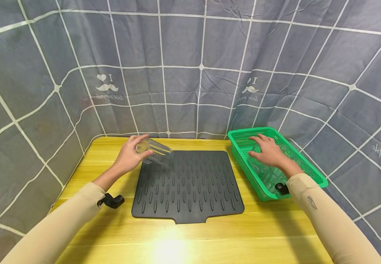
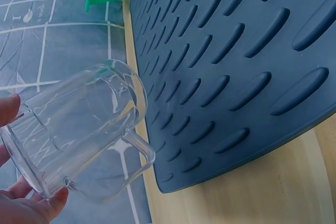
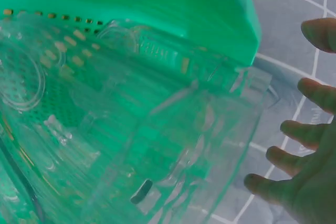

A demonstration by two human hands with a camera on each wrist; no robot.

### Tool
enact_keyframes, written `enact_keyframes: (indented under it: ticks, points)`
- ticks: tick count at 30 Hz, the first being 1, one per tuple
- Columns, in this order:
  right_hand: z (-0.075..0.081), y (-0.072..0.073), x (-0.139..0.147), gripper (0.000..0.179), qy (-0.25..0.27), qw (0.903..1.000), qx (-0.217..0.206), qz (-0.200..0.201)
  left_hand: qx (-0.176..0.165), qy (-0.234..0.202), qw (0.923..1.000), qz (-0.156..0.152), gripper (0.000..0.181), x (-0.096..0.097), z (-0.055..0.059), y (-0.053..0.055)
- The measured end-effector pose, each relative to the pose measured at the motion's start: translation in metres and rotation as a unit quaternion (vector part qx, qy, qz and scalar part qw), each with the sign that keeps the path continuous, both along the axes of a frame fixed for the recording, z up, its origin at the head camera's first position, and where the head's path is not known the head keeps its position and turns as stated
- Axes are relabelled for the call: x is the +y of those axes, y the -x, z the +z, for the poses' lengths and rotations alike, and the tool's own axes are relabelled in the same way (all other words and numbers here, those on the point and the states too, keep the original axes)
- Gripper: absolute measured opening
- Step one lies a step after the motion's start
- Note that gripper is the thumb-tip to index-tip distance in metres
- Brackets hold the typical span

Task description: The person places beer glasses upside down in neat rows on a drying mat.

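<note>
My left hand (image 1: 129, 154) grips a clear mug (image 1: 158, 151) near its base. The mug lies tipped on its side in the air, mouth pointing right, over the back left corner of a black ridged mat (image 1: 190, 183). In the left wrist view the mug's looped handle (image 2: 142, 153) shows, with thumb and fingers around the base end. My right hand (image 1: 269, 151) hovers over a green basket (image 3: 226, 9), its fingers spread and bent with nothing between them. Several clear glass or plastic vessels (image 3: 173, 135) lie inside the basket, below and beside that hand.
The mat lies on a yellow wooden table (image 1: 144, 242), with the basket to its right. A grey curtain (image 1: 184, 84) with white lines hangs behind and along both sides. Small black devices (image 1: 113, 201) are strapped at both wrists.
</note>
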State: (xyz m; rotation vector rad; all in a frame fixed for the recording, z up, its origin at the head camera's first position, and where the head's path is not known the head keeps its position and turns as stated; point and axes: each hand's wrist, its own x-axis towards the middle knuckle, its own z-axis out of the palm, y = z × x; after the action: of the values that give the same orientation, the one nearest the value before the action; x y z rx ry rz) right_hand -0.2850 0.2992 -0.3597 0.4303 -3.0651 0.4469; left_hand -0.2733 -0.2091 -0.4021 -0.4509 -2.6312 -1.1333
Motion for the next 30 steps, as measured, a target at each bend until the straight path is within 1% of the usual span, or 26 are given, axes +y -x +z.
enact_keyframes:
  ticks: [4,8,14,22,30]
  points:
    - [-0.001,0.004,0.001,0.068,-0.016,0.9995,-0.026,-0.001,0.000,0.001,1.0000,0.005,0.066,-0.001,-0.001,0.004]
    - [-0.004,0.007,0.002,0.072,-0.027,0.9988,-0.041,0.003,0.003,-0.001,1.0000,0.004,0.065,-0.001,0.000,0.008]
    - [-0.010,0.011,0.004,0.072,-0.030,0.9975,-0.063,0.006,0.006,0.015,0.9999,0.002,0.063,0.000,0.002,0.013]
    - [-0.013,0.011,0.005,0.072,-0.039,0.9959,-0.081,0.009,0.004,0.036,0.9994,0.000,0.063,0.001,0.004,0.019]
    - [-0.016,0.011,0.005,0.074,-0.047,0.9941,-0.097,0.001,-0.010,0.047,0.9989,0.002,0.062,0.004,0.006,0.026]
